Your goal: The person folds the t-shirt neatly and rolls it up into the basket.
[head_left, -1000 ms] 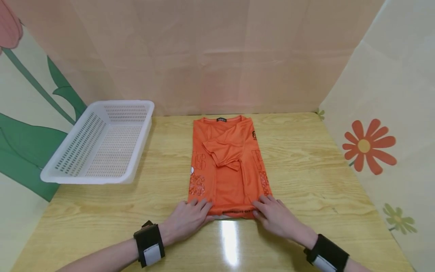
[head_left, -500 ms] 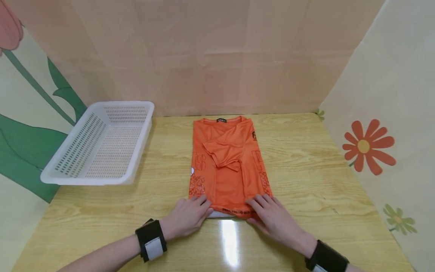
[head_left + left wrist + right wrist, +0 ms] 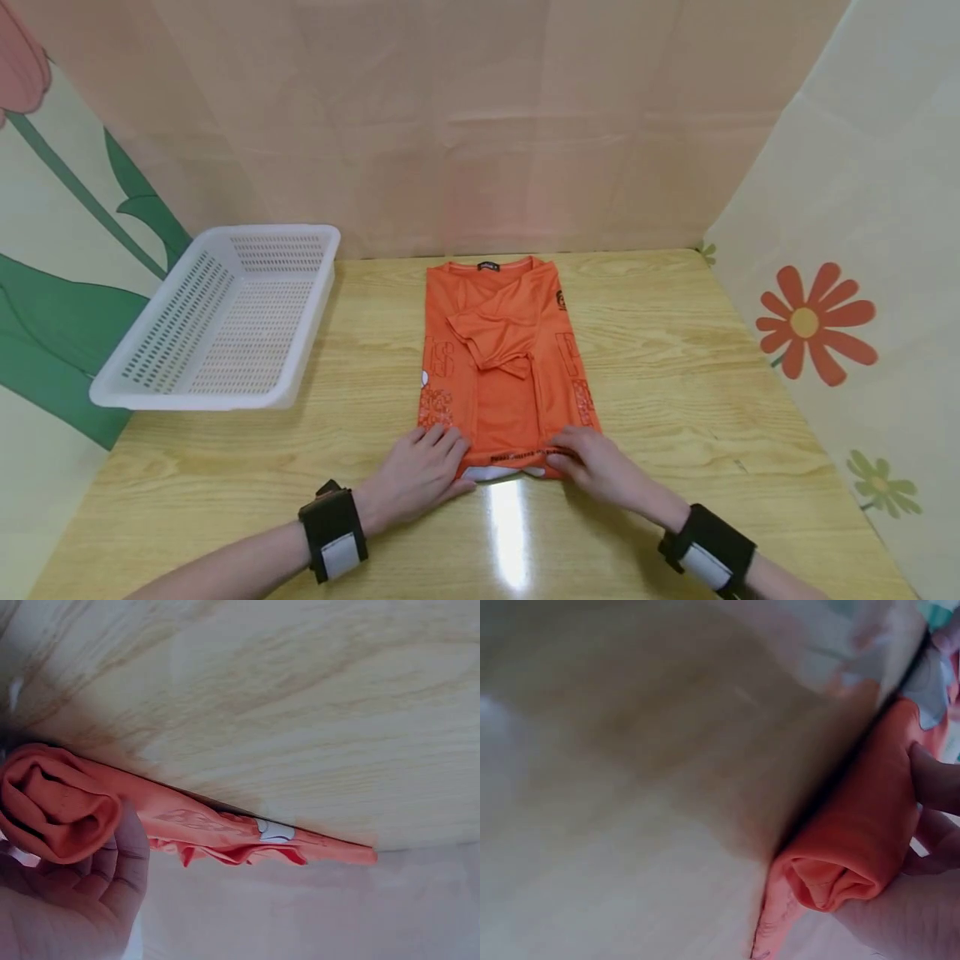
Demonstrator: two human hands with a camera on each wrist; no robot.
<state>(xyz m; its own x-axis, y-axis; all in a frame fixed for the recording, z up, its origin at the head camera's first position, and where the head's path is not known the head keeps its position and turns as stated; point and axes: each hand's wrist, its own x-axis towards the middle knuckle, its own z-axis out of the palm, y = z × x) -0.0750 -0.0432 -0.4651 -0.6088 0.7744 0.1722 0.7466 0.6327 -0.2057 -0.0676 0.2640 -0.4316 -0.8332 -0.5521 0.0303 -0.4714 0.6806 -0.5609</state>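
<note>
An orange T-shirt [image 3: 508, 404] lies on the table with its sides and sleeves folded inward and its collar at the far end. Its near end is rolled up, with a strip of white print showing there. My left hand [image 3: 416, 471] grips the left end of that roll; in the left wrist view, fingers [image 3: 127, 862] curl round the coiled cloth [image 3: 64, 799]. At the other end my right hand [image 3: 603, 468] holds the roll. Thumb and fingers press on the rolled T-shirt [image 3: 855, 817] in the right wrist view.
A white perforated plastic basket [image 3: 187, 399] stands at the back left of the wooden table [image 3: 675, 375]. A plain pinkish backdrop [image 3: 510, 125] rises behind. Flower-patterned sheets [image 3: 900, 225] flank the table. Each wrist wears a black strap [image 3: 333, 533].
The near end of the T-shirt has turned a little further over, showing more white print. My right hand has shifted slightly and its fingers are more curled. My left hand stays nearly in place.
</note>
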